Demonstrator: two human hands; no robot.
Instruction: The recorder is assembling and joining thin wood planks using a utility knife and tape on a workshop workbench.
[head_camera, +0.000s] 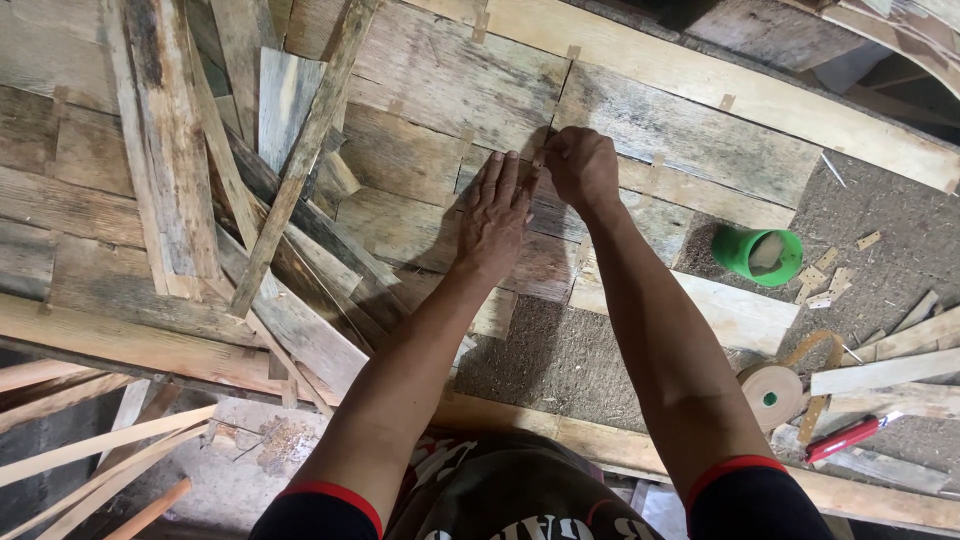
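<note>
Veneer seam (540, 165) runs away from the person, between both hands; left hand (495, 215) lies flat, fingers together, right hand (580, 165) pinches closed at it.

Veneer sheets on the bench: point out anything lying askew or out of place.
The joined veneer sheets lie flat under the left hand and right hand. To the left, loose wood strips are heaped crisscross over them at odd angles. Small tape pieces lie scattered beside the green cup.

1 head camera looks steeply down, close over the veneer sheets (450, 90).
</note>
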